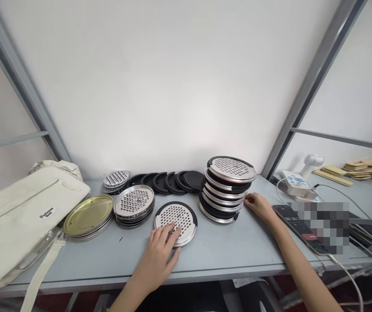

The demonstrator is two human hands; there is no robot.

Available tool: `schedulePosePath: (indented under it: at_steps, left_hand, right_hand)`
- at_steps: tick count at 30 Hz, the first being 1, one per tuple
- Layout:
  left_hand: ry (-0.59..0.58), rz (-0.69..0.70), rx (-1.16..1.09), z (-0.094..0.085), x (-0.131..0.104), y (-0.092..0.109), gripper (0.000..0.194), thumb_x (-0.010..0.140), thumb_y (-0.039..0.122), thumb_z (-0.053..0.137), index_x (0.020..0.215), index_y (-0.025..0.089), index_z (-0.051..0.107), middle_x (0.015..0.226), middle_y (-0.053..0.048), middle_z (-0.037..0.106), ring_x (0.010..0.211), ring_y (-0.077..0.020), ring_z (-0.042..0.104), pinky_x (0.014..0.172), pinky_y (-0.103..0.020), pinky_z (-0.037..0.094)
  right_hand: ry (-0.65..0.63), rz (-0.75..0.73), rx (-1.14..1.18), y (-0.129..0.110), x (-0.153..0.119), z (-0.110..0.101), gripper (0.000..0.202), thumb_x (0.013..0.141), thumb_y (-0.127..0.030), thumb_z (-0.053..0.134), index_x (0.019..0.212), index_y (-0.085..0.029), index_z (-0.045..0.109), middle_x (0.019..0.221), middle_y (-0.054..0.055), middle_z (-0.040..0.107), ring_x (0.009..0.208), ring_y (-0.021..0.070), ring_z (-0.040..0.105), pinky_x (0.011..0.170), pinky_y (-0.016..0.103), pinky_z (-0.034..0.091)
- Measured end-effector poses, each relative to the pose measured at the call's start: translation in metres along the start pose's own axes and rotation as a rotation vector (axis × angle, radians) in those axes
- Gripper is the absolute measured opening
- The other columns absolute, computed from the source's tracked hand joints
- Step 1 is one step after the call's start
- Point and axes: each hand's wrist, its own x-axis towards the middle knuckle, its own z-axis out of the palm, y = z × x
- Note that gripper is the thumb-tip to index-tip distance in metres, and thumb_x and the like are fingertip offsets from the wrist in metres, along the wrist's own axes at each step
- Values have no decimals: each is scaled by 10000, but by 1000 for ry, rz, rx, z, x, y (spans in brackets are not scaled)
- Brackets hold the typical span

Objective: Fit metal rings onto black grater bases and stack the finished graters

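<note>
Head view: table (234,249)
Left hand (160,251): fingers apart on disc (188,219)
Right hand (258,206): fingers curled beside tall stack (225,195), cannot tell if they meet
Disc: flat on table between graters (134,202) and tall stack
Phone (294,225): right of right hand

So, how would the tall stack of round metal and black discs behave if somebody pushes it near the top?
The tall stack may lean or come apart rather than move as one, because its discs' edges do not line up. The top disc could slide, since its metal rim looks smooth. Bending seems unlikely: it looks flat and stiff.
</note>
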Motion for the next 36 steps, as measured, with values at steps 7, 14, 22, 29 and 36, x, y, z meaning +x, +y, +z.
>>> schedulePosePath:
  at_steps: [7, 14, 22, 29, 36]
  left_hand:
    - [-32, -14, -32, 0, -1, -1, 480, 908, 222, 424, 1386, 235, 380, 1349, -110, 451, 1201, -280, 423, 974, -462, 385]
    - [29, -176, -368, -11, 6, 12, 363, 932, 263, 402, 1292, 248, 443, 1310, -91, 461, 1209, -241, 437, 1023, -423, 370]
    - [25, -296, -1212, -25, 85, 10, 199, 872, 224, 467, 1065, 185, 504, 1047, -60, 588, 946, -173, 591, 833, -306, 462]
    - [102, -320, -1325, 4, 125, -33, 67, 768, 191, 524, 817, 146, 539, 677, 17, 546, 599, -105, 535, 567, -224, 431]
    - [130, -339, -1349, 26, 115, -49, 188, 787, 319, 610, 802, 147, 535, 637, 31, 539, 546, -91, 533, 552, -217, 434]
  right_hand:
    - [254, 31, 182, -18, -12, -12, 331, 779, -428, 481, 844, -142, 633, 759, 83, 631, 676, 197, 566, 659, 308, 458]
    - [631, -100, 187, -114, -69, -64, 194, 845, -390, 540, 905, -211, 584, 834, 58, 577, 721, 188, 514, 762, 326, 423]
    - [-60, -296, 842, -238, -89, -4, 135, 857, -346, 574, 825, -216, 596, 752, 24, 546, 707, 168, 497, 663, 290, 421]
    - [-291, -98, 1242, -252, -38, 50, 322, 744, -470, 679, 694, -166, 586, 657, -5, 552, 653, 132, 513, 663, 269, 413]
    - [-399, -82, 1298, -245, -31, 73, 382, 736, -484, 681, 583, -162, 544, 608, -4, 560, 605, 110, 486, 615, 242, 363]
